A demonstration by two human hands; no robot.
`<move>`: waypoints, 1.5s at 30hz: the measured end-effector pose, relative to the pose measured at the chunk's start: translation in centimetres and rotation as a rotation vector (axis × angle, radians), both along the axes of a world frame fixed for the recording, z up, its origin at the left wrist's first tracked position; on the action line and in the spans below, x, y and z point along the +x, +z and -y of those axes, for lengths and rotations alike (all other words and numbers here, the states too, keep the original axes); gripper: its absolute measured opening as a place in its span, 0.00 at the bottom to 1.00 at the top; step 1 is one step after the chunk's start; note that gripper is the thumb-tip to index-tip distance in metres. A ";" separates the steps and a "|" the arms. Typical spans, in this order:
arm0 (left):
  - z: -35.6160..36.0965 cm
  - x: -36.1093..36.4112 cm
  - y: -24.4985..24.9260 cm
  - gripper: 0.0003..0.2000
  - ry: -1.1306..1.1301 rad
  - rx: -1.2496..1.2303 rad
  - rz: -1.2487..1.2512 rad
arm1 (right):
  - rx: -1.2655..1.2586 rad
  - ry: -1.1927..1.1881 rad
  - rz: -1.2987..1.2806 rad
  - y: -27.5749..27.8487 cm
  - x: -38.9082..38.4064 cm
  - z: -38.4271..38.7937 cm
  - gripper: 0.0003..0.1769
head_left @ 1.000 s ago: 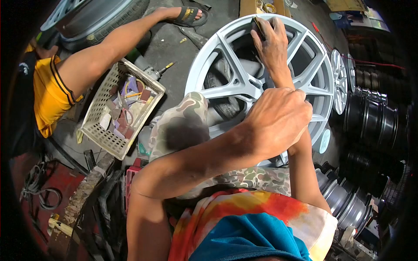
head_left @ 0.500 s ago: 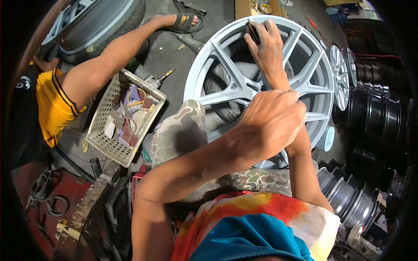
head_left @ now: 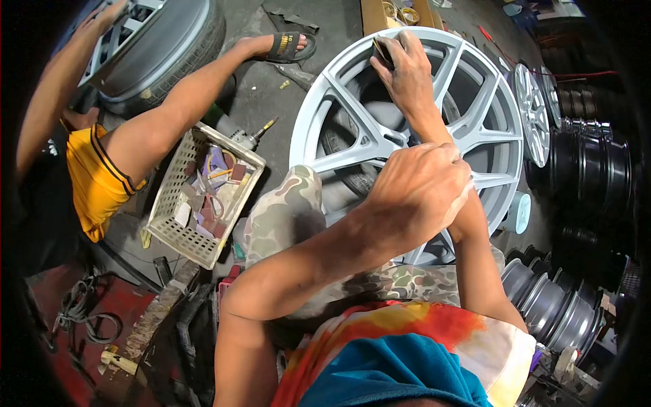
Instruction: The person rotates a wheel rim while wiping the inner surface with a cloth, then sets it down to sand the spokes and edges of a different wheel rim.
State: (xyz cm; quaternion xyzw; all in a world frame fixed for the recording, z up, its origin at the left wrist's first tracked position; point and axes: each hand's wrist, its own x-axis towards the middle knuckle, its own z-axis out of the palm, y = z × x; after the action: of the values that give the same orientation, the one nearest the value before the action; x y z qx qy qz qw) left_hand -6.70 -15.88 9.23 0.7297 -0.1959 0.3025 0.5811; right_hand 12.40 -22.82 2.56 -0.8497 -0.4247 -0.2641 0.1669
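Note:
A silver-grey alloy wheel rim [head_left: 342,160] with split spokes lies in front of my knees. My right hand [head_left: 409,74] is at its far edge, fingers closed on a dark piece of sandpaper [head_left: 384,53] with a pale yellowish edge, which is against the outer lip. My left hand [head_left: 424,182] is curled closed around my right forearm, above the rim's middle. Its fingertips are mostly hidden behind the forearm.
Left of my knee is a cream plastic basket [head_left: 158,205] of sandpaper scraps, beside a power tool [head_left: 245,138]. Another person's leg [head_left: 166,112] and a tyred wheel [head_left: 159,51] are at upper left. Stacked rims [head_left: 586,169] stand on the right.
My right hand has shifted slightly left along the rim's lip with the sandpaper. My left hand stays on the forearm. The other person's arm has come into view over the tyred wheel.

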 end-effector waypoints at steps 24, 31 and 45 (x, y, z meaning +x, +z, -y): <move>-0.3 0.1 0.4 0.09 -0.054 0.071 -0.114 | 0.103 0.004 0.004 0.8 0.2 -0.1 0.20; -0.5 0.0 0.5 0.08 -0.075 0.056 -0.139 | 0.288 -0.072 -0.071 0.0 -0.1 1.4 0.14; -0.3 -0.4 -0.2 0.07 -0.046 0.037 -0.126 | 0.368 -0.064 -0.048 -0.9 0.3 -0.9 0.10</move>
State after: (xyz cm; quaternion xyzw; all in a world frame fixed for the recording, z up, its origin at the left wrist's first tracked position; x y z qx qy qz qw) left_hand -7.07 -15.58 9.08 0.7531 -0.1811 0.2388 0.5857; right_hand 12.66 -21.94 1.63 -0.8238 -0.3381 -0.3222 0.3211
